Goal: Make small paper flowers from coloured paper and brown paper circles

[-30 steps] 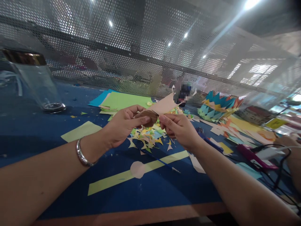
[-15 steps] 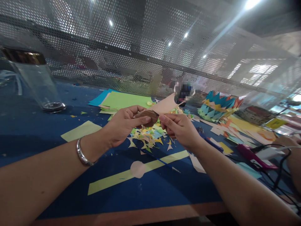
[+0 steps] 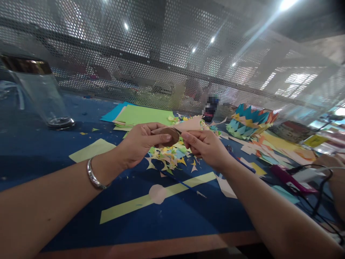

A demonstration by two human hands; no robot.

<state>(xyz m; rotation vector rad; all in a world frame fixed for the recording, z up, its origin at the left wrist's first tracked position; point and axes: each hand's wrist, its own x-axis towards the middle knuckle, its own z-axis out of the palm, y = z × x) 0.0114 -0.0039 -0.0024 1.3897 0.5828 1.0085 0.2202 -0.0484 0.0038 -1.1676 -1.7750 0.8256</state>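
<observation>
My left hand [image 3: 140,142] pinches a brown round disc [image 3: 171,137], thumb on its face. A pale pink paper [image 3: 188,124] is held against the disc, sticking out behind it, its far edge curled. My right hand [image 3: 202,144] is closed with thumb and forefinger at the disc's right edge. Between these fingers a thin, dark, blade-like tip [image 3: 177,130] points toward the disc; the rest of it is hidden. Below lie a light green paper strip [image 3: 124,207] and a pink paper circle [image 3: 157,194] on it.
Colourful scraps [image 3: 168,158] lie under my hands, a blue thin stick [image 3: 185,185] nearer. Behind are green sheets [image 3: 145,115] and a phone-like object [image 3: 210,111]. A glass jar [image 3: 45,97] stands left; a folded-paper piece [image 3: 249,124] and a purple power strip [image 3: 296,181] are right.
The pink paper has swung lower and its far end now shows less, uncovering the dark phone-like object. The disc's brown face shows more fully. Both hands stay nearly in place.
</observation>
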